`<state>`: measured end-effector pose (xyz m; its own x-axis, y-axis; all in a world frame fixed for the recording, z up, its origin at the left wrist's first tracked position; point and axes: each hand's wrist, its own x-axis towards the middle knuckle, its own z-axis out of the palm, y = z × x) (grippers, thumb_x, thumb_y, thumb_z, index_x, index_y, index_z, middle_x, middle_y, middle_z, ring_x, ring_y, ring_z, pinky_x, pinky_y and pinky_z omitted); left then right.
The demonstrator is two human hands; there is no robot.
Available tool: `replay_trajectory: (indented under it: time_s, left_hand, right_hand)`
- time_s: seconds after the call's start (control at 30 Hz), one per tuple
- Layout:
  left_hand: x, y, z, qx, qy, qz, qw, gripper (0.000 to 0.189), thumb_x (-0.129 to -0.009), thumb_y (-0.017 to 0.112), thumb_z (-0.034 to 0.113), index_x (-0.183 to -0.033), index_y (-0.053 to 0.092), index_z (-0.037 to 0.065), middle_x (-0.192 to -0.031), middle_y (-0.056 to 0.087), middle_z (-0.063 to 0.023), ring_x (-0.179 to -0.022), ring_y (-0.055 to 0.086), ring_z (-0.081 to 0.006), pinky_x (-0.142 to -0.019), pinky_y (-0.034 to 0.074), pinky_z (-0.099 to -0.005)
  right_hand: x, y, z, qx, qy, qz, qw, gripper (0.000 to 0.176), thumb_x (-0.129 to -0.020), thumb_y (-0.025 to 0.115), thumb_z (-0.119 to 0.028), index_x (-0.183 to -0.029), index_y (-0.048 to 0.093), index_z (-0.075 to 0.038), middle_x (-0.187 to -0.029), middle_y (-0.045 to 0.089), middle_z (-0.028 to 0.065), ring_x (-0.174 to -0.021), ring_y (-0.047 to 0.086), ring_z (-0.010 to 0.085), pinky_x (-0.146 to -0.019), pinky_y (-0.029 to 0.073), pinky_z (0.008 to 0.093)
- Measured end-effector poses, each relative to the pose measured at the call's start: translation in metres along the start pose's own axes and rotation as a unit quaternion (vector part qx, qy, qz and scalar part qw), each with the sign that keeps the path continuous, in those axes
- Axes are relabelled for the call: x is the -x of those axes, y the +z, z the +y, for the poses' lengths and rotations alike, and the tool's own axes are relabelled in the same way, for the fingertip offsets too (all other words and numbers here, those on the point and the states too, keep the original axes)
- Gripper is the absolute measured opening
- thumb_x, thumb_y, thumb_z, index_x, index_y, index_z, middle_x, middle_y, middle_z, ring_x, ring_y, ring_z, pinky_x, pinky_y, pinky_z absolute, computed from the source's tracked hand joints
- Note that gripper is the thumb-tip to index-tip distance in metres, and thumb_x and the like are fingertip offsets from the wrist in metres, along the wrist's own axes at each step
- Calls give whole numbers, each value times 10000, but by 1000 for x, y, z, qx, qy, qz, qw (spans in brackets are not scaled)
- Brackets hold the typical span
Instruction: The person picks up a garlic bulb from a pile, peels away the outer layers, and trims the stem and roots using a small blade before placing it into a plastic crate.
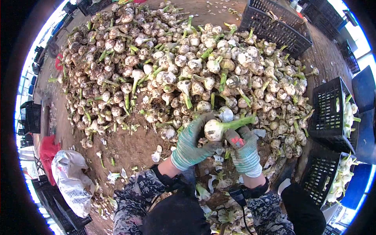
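In a green-and-white glove, my left hand (194, 141) curls around a garlic bulb (213, 131) with soil on its skin. The bulb's thick green stem points up and to the right. My right hand (244, 152), gloved alike, is closed just below that stem, close to the bulb. A small red patch (237, 141) shows at its thumb; whether it is a tool or a wrapping on the finger I cannot make out. Just beyond my hands spreads a large heap of garlic bulbs (180, 60) with soil and cut green stems.
Black plastic crates (327, 111) stand at my right, two holding peeled-looking white garlic with stems. Another black crate (276, 29) is behind the heap. A white woven sack (72, 182) and red netting (47, 156) lie at left. Peeled skins (113, 177) litter the dirt floor.
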<state>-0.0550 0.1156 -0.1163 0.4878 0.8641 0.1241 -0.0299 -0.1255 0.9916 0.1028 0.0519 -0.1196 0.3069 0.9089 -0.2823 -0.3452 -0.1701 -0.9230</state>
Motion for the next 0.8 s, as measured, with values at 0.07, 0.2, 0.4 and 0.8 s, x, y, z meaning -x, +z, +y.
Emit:
replay_trajectory:
  time_s: [0.07, 0.2, 0.4, 0.8]
  left_hand:
    - [-2, -2, 5, -107, 52, -10, 993, 644, -703, 728, 195, -1217, 404, -17, -1086, 541, -110, -978, 530, -156, -831, 448, -289]
    - [-4, 4, 14, 34, -45, 19, 998, 582, -729, 698, 267, -1174, 462, -27, -996, 576, -82, -924, 536, -125, -780, 457, -269]
    - [-9, 8, 12, 280, -370, 54, 884, 398, -870, 527, 368, -1047, 576, 14, -802, 586, -10, -716, 514, -75, -671, 432, -203]
    - [-7, -3, 18, 190, -239, -84, 948, 619, -698, 721, 277, -1209, 470, 33, -1054, 578, -72, -935, 566, -190, -829, 447, -314]
  right_hand:
    - [1, -7, 2, 25, 6, -46, 999, 420, -816, 576, -82, -1181, 398, 24, -1049, 553, 131, -908, 577, 174, -777, 489, 257]
    - [20, 14, -14, -52, 30, -4, 998, 406, -752, 642, -88, -1110, 486, 22, -957, 598, 116, -843, 586, 160, -761, 479, 260]
    - [9, -2, 18, 91, 19, -11, 996, 349, -804, 511, 9, -1148, 452, 11, -985, 577, 107, -878, 575, 175, -755, 476, 251]
    - [22, -5, -11, 27, -75, -40, 996, 285, -810, 527, -9, -1094, 508, 14, -1001, 594, 89, -855, 583, 134, -707, 504, 245]
